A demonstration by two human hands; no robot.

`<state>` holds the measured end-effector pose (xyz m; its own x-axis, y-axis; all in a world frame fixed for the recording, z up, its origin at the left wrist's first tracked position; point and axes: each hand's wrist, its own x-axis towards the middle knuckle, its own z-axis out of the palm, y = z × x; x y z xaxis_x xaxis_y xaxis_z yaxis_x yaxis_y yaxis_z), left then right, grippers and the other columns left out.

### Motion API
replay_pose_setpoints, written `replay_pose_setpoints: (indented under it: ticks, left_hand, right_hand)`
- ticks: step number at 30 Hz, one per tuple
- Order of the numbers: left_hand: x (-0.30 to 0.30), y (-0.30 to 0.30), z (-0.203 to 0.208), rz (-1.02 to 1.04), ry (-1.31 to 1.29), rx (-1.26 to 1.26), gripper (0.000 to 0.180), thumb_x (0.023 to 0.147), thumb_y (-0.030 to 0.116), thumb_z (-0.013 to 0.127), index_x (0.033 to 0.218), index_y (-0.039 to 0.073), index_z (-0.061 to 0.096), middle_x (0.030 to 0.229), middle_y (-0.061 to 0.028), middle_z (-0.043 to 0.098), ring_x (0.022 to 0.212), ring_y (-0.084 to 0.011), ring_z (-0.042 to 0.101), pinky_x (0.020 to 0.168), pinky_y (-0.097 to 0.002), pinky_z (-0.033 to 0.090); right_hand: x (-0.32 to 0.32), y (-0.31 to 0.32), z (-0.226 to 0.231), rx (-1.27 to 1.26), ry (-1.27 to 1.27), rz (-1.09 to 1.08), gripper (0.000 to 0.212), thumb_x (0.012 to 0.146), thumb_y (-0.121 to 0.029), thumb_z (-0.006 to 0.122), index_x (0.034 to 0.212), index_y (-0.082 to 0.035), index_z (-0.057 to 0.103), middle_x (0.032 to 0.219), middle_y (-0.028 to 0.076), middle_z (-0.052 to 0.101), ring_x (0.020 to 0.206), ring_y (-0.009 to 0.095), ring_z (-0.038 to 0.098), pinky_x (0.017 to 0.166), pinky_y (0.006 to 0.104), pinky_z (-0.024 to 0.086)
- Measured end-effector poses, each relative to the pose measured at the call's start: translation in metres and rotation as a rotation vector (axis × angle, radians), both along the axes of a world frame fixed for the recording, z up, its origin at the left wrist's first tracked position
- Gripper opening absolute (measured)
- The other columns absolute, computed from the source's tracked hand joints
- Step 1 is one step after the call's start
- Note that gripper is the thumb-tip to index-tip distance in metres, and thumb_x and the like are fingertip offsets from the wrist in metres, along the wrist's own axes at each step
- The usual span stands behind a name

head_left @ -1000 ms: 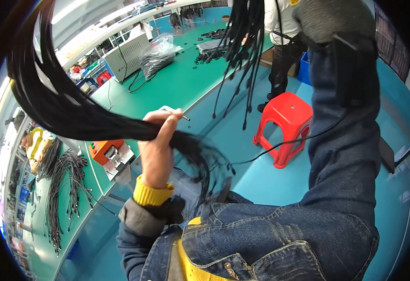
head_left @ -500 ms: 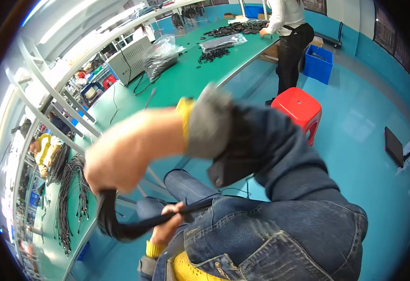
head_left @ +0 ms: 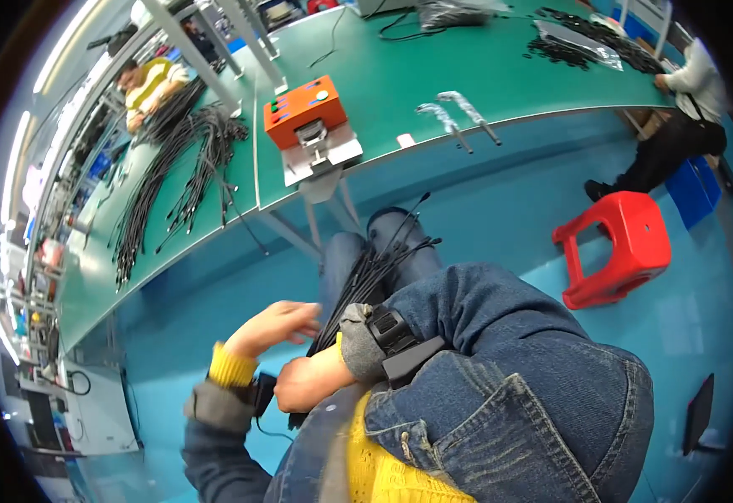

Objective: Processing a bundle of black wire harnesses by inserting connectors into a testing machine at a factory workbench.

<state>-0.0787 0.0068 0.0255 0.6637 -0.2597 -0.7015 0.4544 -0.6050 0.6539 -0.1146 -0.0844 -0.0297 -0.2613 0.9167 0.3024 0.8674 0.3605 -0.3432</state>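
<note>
A bundle of black cables (head_left: 351, 289) lies lengthwise across my lap, its loose ends fanning out past my knees. My right hand (head_left: 306, 382) is closed around the near part of this bundle, and a bit of black shows below the fist. Just above it, my left hand (head_left: 272, 329) is held beside the cables with fingers stretched out and somewhat curved. Nothing shows in that left hand. Part of the bundle is hidden behind my right hand and cuff.
Ahead is a green workbench (head_left: 375, 84) with an orange machine (head_left: 306, 111), two wrapped metal-tipped tools (head_left: 458, 117) and more black cables (head_left: 161, 180) at left. A red stool (head_left: 613, 247) stands right. Two co-workers (head_left: 152, 88) work at the bench's far ends.
My right hand has come down from the upper left to my lap with the bundle. My left hand has left the cables and opened. The view has shifted, bringing the orange machine into sight.
</note>
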Motion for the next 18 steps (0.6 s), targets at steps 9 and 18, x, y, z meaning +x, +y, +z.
replay_pose_setpoints:
  ticks: [9,18]
  left_hand:
    - [0.069,-0.067,-0.06,-0.307,0.532,0.023,0.034,0.081,0.03,0.054,0.095,-0.002,0.054,0.071,-0.0033,0.055,0.057,-0.0094,0.05,0.05,-0.022,0.041]
    - [0.079,-0.083,0.045,0.076,0.317,-0.356,0.014,0.075,0.004,0.056,0.086,0.0,0.05,0.065,-0.0004,0.049,0.056,-0.0082,0.049,0.052,-0.0211,0.041]
  right_hand:
    - [0.006,0.002,-0.037,0.125,0.242,0.128,0.015,0.066,-0.017,0.053,0.063,-0.005,0.06,0.067,0.012,0.06,0.066,0.029,0.06,0.052,0.0401,0.047]
    - [0.032,-0.023,0.013,0.57,0.102,0.122,0.015,0.067,-0.02,0.051,0.061,-0.006,0.052,0.065,0.007,0.051,0.062,0.023,0.053,0.052,0.0363,0.044]
